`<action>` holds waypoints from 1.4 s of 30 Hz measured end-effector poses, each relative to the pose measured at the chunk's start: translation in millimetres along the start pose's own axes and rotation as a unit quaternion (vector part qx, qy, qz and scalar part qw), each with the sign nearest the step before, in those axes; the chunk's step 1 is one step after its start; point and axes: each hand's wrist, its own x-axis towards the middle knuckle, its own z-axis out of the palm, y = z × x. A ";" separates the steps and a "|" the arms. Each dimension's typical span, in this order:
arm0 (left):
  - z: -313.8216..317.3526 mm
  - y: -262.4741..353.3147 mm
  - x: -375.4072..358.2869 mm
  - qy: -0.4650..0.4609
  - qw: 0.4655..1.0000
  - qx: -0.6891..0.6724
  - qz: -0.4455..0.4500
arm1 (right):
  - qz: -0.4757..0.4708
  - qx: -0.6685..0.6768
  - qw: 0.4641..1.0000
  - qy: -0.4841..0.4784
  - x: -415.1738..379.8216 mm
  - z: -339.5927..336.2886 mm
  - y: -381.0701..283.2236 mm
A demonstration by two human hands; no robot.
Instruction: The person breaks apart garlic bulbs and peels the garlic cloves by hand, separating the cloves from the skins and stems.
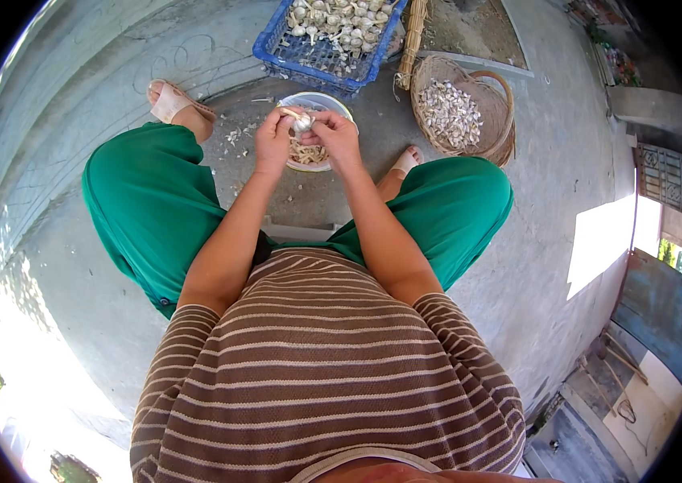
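Note:
A whitish garlic bulb (302, 124) with a stalk is held between my two hands, over a round basin (344, 105). My left hand (273, 135) is closed on the bulb's stalk side, fingers pinched together. From the other side my right hand (336, 138) grips the bulb with thumb and fingertips. Below, the basin holds pale, dry stalk and skin scraps (306, 153). My fingers partly cover the bulb and the basin's far rim.
Beyond the basin stands a blue plastic crate (372, 71) full of garlic bulbs. A wicker basket (504, 129) with loose cloves sits to the right, beside a straw broom (413, 36). Garlic skins (238, 138) litter the concrete floor near my left foot.

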 end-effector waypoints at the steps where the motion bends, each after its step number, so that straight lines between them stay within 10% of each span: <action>1: 1.0 2.0 0.1 0.007 0.999 -0.039 -0.018 | -0.009 -0.009 1.000 0.003 0.7 -1.2 2.2; 9: 3.1 10.1 -1.2 0.014 0.987 -0.133 -0.095 | -0.029 -0.151 0.986 0.063 9.5 -17.5 27.6; 11: 1.0 11.4 0.1 -0.005 0.991 -0.117 -0.059 | -0.350 -0.489 0.793 0.092 15.7 -28.3 34.6; 12: -0.6 4.1 1.5 -0.004 0.991 -0.117 -0.059 | -0.350 -0.489 0.794 0.092 14.2 -23.6 29.5; 17: -2.5 1.2 4.7 -0.007 0.995 0.091 0.050 | -0.133 -0.184 0.973 0.048 -0.2 0.0 -9.1; 30: -0.7 22.6 3.0 -0.061 0.967 0.211 0.130 | -0.020 -0.170 0.982 -0.074 0.0 5.1 -9.5; 36: 7.0 24.8 -0.4 -0.038 0.970 0.191 0.145 | -0.215 -0.341 0.913 0.056 6.4 -1.4 20.1; 38: 6.0 25.3 0.5 -0.039 0.973 0.183 0.132 | -0.053 -0.078 0.995 0.020 2.6 -0.1 15.4; 42: 0.4 4.6 8.5 -0.011 0.994 0.075 0.073 | 0.012 0.138 0.990 0.009 -9.2 10.0 -5.0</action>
